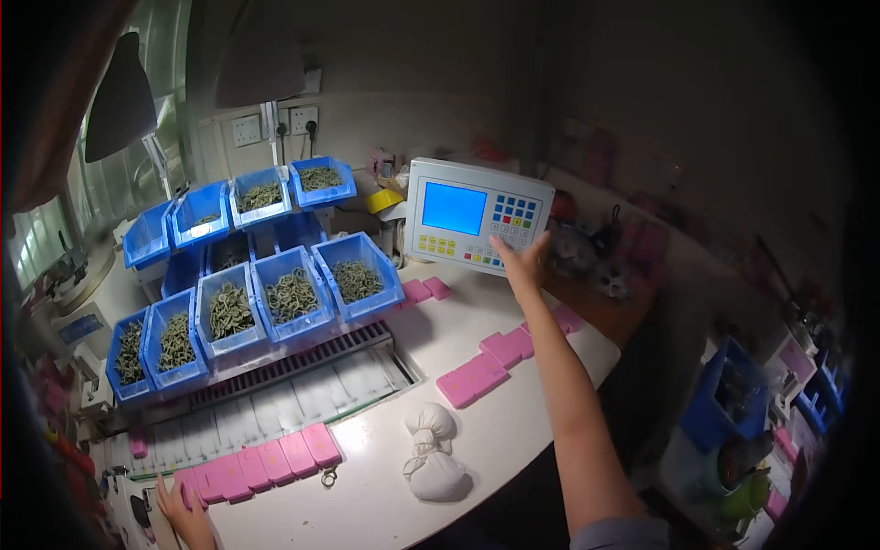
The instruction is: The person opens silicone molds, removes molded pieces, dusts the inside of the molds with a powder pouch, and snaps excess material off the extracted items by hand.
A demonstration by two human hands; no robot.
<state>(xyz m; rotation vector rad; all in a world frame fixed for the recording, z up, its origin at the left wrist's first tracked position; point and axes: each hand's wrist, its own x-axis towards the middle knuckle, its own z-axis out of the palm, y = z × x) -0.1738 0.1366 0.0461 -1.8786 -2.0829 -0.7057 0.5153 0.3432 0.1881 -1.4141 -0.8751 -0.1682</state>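
My right hand [524,263] reaches up to the control panel [440,165], which has a lit blue screen [455,209]. Its fingers are apart, with a fingertip at the lower keys, and it holds nothing. At the lower left, my left hand [186,519] rests its spread fingers against the end of a row of pink blocks [252,467]. A small metal ring-shaped piece [329,478] lies just below the right end of that row. Between my arms lies a white cloth bundle [431,451], tied in the middle.
Blue bins [291,294] with small greenish metal pieces stand in two tiers at the left, behind a strip of white plates [266,409]. More pink blocks [472,379] lie along the right table edge. Lamps [124,101] hang above. A blue crate [726,390] stands at right.
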